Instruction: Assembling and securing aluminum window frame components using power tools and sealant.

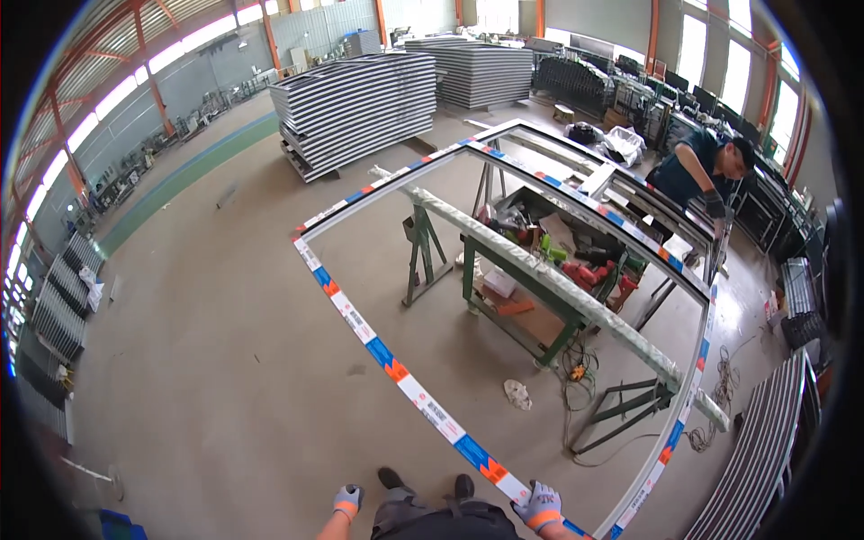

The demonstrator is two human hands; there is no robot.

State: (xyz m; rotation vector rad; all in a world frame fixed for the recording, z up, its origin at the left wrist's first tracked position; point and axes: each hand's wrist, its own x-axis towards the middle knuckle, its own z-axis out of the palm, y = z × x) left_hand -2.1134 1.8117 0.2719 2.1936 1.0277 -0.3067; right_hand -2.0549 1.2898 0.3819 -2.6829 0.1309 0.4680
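A large window frame [416, 393], covered in white, blue and orange printed protective tape, spans the view from near me to the far side. My right hand [540, 506], in a grey glove with an orange cuff, is closed over its near edge. My left hand [348, 500], gloved alike, hangs apart from the frame with its fingers curled; whatever lies inside them, if anything, is hidden. A wrapped support beam [540, 270] runs beneath the frame on green metal trestles [423, 247]. At the far right, a co-worker's gloved hand [714, 205] is at the frame's far part.
A green work table [522, 333] under the frame carries power tools, some red and some green. Cables [585, 387] and a crumpled rag [517, 394] lie on the floor. Stacked panels [355, 112] stand behind; long profiles [756, 441] lie at the right. The co-worker [697, 166] leans in.
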